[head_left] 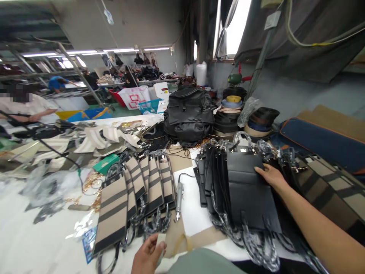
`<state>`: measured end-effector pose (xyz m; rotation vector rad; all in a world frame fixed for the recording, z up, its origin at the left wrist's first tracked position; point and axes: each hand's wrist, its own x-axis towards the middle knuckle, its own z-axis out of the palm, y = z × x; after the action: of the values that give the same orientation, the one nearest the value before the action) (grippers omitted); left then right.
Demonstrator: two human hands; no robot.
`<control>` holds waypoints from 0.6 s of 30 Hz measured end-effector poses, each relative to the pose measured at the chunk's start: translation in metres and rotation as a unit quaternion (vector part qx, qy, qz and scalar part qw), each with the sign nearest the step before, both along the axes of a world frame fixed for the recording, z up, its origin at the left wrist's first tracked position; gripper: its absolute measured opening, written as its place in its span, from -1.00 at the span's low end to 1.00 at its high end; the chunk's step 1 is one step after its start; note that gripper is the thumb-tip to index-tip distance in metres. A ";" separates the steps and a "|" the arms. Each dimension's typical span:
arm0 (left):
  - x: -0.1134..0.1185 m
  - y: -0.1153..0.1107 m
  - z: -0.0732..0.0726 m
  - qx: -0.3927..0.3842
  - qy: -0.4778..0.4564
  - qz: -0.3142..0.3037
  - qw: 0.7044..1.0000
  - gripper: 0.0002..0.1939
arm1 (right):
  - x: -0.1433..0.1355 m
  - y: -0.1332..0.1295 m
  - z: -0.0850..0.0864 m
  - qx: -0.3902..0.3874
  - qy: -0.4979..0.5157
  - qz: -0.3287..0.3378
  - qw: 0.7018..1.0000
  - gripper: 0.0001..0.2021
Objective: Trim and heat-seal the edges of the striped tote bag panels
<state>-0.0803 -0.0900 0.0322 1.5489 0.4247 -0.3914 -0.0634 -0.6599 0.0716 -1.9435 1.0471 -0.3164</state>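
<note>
Low in the view, my left hand [147, 254] pinches a small pale flat piece [161, 240], whose kind I cannot make out. My right hand [269, 176] grips the right edge of a black handbag [248, 190], its fingertips partly hidden behind it. The bag leans on a row of similar black bags [212, 171]; its handles [258, 243] are wrapped in clear plastic. To the left stands a row of beige and black striped bags [112, 211]. Between the two rows lies a silver pen-like tool [179, 199] with a black cord.
A large black backpack [188, 114] stands at the back of the table, beside stacked rolls of strap [228, 116]. Striped scraps [99, 140], plastic film and a green packet [105, 163] lie to the left. More striped bags [327, 182] are at right. A co-worker [27, 106] sits far left.
</note>
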 end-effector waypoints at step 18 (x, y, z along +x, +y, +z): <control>0.005 -0.001 0.060 0.211 -0.143 -0.035 0.966 -0.74 | 0.047 0.394 0.046 0.113 -0.073 0.647 0.750 -0.86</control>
<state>-0.0749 -0.0906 0.0925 2.0067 0.2340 -0.1275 -0.0163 -0.2664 0.1173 -1.9102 -0.4960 0.4291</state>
